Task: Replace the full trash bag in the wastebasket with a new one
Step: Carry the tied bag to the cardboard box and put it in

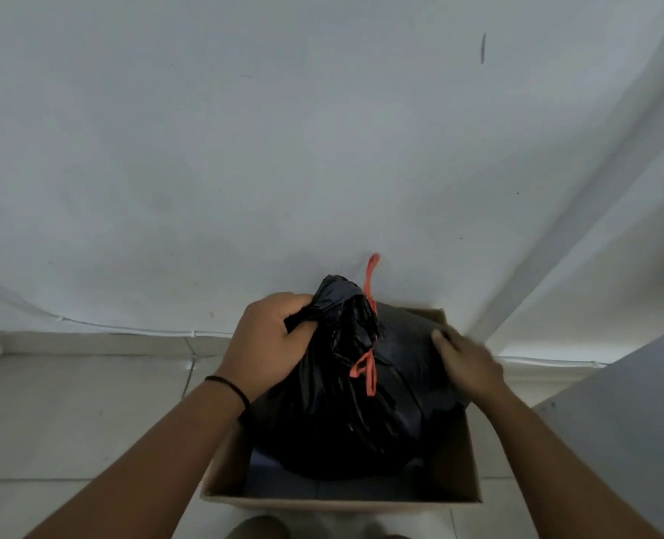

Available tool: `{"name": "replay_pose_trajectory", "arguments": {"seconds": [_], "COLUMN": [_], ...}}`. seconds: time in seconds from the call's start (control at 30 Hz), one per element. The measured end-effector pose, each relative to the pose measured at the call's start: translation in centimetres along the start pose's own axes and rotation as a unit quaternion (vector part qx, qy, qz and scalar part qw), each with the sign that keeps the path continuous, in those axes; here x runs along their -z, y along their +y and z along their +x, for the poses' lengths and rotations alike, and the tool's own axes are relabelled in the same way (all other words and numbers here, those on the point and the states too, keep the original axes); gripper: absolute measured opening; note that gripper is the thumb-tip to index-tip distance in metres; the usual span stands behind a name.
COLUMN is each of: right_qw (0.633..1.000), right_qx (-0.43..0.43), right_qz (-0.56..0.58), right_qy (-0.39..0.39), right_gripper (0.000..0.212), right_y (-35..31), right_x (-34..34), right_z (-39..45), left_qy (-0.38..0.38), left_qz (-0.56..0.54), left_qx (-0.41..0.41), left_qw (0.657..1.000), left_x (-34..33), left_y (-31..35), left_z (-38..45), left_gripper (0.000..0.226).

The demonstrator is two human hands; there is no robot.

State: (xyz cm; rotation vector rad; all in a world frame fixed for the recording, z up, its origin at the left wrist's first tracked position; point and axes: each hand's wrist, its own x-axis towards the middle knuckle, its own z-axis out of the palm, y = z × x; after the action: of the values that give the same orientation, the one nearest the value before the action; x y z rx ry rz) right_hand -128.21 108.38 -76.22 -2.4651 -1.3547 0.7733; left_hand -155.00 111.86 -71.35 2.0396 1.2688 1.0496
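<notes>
Pale tiled floor [70,414] meets white wall [245,149].

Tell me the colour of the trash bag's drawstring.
Orange-red thin plastic drawstring on the black plastic trash bag; head view.

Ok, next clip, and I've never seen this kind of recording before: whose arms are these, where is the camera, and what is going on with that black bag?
There is no robot here. The single picture comes from a wide-angle camera worn on a person's head, looking forward and down, so the two arms reaching in from the bottom are the wearer's own. In front of a pale wall, on a tiled floor, stands an open cardboard box that serves as the wastebasket. A full black trash bag sits in it, its gathered neck tied with an orange drawstring. The left hand grips that bunched neck. The right hand lies against the bag's side, blurred, so its grip is unclear. No new bag is in view.
</notes>
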Motion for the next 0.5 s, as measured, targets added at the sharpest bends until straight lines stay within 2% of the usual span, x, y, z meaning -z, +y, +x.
{"name": "replay_pose_trajectory", "arguments": {"seconds": [0.07,0.13,0.17,0.3,0.37,0.43,0.5], "right_qw": [0.998,0.993,0.990,0.968,0.966,0.973,0.957], "right_qx": [-0.007,0.046,0.044,-0.078,-0.113,-0.060,0.061], "right_qz": [0.000,0.036,0.044,0.099,0.171,0.220,0.223], "right_qy": [-0.064,-0.102,-0.124,-0.219,-0.158,0.021,0.176], "right_gripper": [0.056,0.048,0.046,0.047,0.047,0.045,0.044], "right_y": [1.0,0.5,0.3,2.4,3.0,3.0,2.0], "right_x": [-2.4,-4.6,-5.5,-9.0,-8.9,-7.4,-5.4], "right_z": [-0.1,-1.3,-2.1,-3.6,-4.2,-4.4,-4.8], "left_qy": [0.005,0.010,0.006,-0.065,-0.109,-0.156,-0.212], "left_qz": [0.012,0.024,0.033,0.088,0.122,0.158,0.178], "left_qx": [0.011,0.027,0.034,0.038,0.042,0.066,0.076], "left_qw": [1.000,0.999,0.999,0.993,0.986,0.973,0.958], "left_x": [0.1,-0.2,-0.6,-3.0,-4.6,-6.2,-7.6], "left_y": [-0.3,-0.4,-0.5,-0.9,-1.4,-2.4,-3.0], "left_z": [0.3,0.9,1.2,2.3,2.8,3.3,3.7], "left_gripper": [0.015,0.015,0.015,0.018,0.023,0.022,0.020]}}
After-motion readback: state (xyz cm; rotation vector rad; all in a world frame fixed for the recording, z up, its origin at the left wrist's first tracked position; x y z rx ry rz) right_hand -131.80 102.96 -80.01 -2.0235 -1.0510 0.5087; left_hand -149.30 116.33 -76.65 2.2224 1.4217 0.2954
